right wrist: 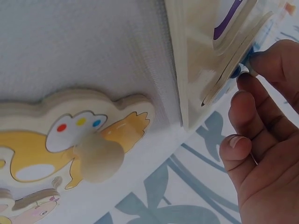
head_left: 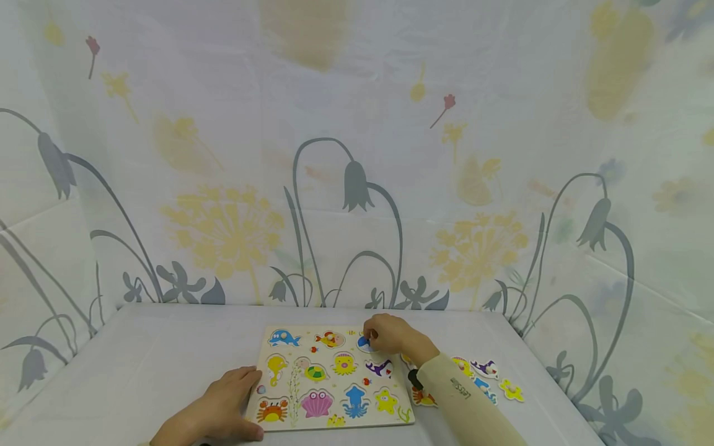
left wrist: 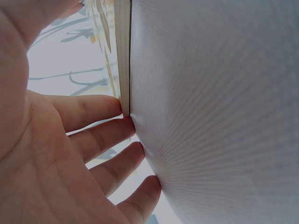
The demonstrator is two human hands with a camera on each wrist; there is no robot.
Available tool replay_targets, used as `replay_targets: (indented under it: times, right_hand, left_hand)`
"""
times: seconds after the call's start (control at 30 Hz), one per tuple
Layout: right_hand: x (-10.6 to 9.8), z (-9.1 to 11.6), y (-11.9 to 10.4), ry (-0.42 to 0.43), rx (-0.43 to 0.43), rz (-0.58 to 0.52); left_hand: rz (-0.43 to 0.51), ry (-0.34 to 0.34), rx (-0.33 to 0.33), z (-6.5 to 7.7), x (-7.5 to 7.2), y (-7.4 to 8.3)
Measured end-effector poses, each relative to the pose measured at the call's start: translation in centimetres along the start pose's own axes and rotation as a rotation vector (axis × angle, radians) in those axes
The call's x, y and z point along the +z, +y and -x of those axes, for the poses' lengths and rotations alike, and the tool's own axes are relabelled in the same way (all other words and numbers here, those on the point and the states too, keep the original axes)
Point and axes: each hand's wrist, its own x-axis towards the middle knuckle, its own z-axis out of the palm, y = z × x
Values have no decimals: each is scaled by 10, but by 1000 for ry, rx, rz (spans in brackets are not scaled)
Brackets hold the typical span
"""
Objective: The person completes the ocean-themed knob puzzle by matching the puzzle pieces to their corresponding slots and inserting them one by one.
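A light wooden puzzle board (head_left: 379, 421) with sea animals lies on the table. My left hand (head_left: 223, 402) rests at its left front corner. In the left wrist view, the extended fingers (left wrist: 88, 109) meet the board's edge (left wrist: 123, 60) and the tabletop. My right hand (head_left: 390, 334) is over the far right corner. Its thumb and index finger pinch the knob of a blue puzzle piece (head_left: 364, 344). The right wrist view shows this piece (right wrist: 229, 72) right at the board's surface, beside a purple animal (right wrist: 226, 21); its picture is mostly hidden by the fingers.
Loose knobbed pieces lie right of the board: a yellow starfish (head_left: 511, 390), a purple-and-white shark (head_left: 484, 369), a blue piece (head_left: 484, 389) and a crab (head_left: 425, 399) partly behind the right sleeve (head_left: 463, 396). A flower-printed curtain (head_left: 357, 111) hangs behind the table.
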Motion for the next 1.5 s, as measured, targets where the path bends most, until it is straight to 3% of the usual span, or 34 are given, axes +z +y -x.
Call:
replay_targets:
  times: [1.13, 1.5]
  right_hand:
    - [3, 3, -2, -21, 83, -85]
    - [-6, 14, 9, 35, 36, -110]
  left_hand:
    - [4, -4, -35, 0, 1, 1]
    - [7, -12, -37, -1, 0, 1]
